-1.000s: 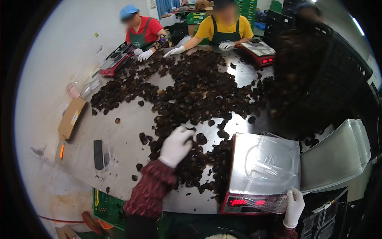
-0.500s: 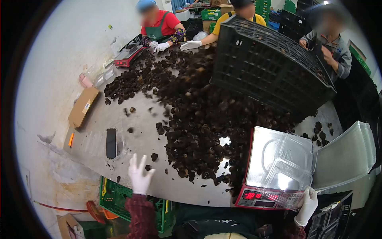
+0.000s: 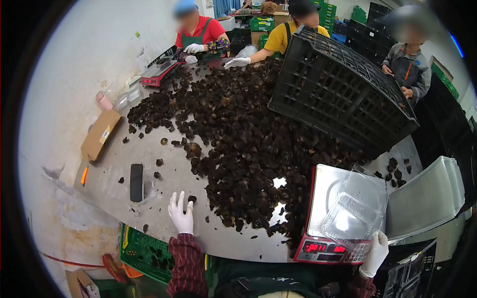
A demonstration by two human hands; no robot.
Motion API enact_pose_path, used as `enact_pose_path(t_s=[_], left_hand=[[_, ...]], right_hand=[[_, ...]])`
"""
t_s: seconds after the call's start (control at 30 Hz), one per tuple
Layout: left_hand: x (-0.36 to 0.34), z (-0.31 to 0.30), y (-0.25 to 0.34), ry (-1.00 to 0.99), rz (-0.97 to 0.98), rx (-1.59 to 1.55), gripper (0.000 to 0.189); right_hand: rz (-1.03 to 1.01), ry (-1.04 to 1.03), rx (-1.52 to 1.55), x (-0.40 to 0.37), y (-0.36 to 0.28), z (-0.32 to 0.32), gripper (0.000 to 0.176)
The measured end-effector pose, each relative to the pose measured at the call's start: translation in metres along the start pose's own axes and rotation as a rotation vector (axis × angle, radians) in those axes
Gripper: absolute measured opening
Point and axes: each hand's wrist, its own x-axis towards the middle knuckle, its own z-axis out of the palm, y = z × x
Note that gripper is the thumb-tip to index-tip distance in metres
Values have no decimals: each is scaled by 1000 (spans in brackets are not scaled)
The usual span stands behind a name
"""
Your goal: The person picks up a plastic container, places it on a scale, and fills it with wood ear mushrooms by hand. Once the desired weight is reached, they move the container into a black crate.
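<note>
My left hand [image 3: 182, 214], in a white glove, is over the near edge of the metal table with its fingers apart and nothing in them. Just beyond its fingertips lies a small dark piece of wood ear mushroom [image 3: 192, 198]. My right hand [image 3: 375, 254], also gloved, is closed at the near right corner of a clear plastic clamshell box [image 3: 348, 216]. The open box rests tilted on the steel plate of a red weighing scale [image 3: 325, 251] with a lit red display. Left of the scale spreads a large heap of dark wood ear mushrooms [image 3: 243, 159].
A black crate [image 3: 343, 94] is tipped over the heap. Stacked clear boxes [image 3: 425, 198] stand right of the scale. A phone [image 3: 136, 183], a cardboard box [image 3: 101, 135] and a second scale [image 3: 159, 72] lie leftward. A green crate [image 3: 149, 253] sits below. Three people stand across the table.
The mushrooms that were tumbling from the crate now lie still. My left hand has moved slightly right and down. The person at right has lowered their hands from the crate.
</note>
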Motion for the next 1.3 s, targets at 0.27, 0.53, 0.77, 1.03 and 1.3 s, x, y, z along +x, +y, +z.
enact_pose_path(t_s=[0.27, 0.53, 0.77, 1.03, 1.3], left_hand=[[3, -11, 146, -253, 535, -126, 62], [-15, 23, 163, -457, 735, -1, 57], [-1, 49, 143, -269, 616, -354, 21], [39, 10, 211, -225, 439, -729, 15], [-51, -9, 366, -656, 1283, -614, 34]], right_hand=[[-33, 27, -14, 2, 3, -3, 21], [33, -46, 40, 1, 2, -2, 21], [24, -58, 36, 4, -3, 14, 22], [31, -91, 25, 8, -5, 22, 22], [40, -204, 50, 6, -13, 45, 20]])
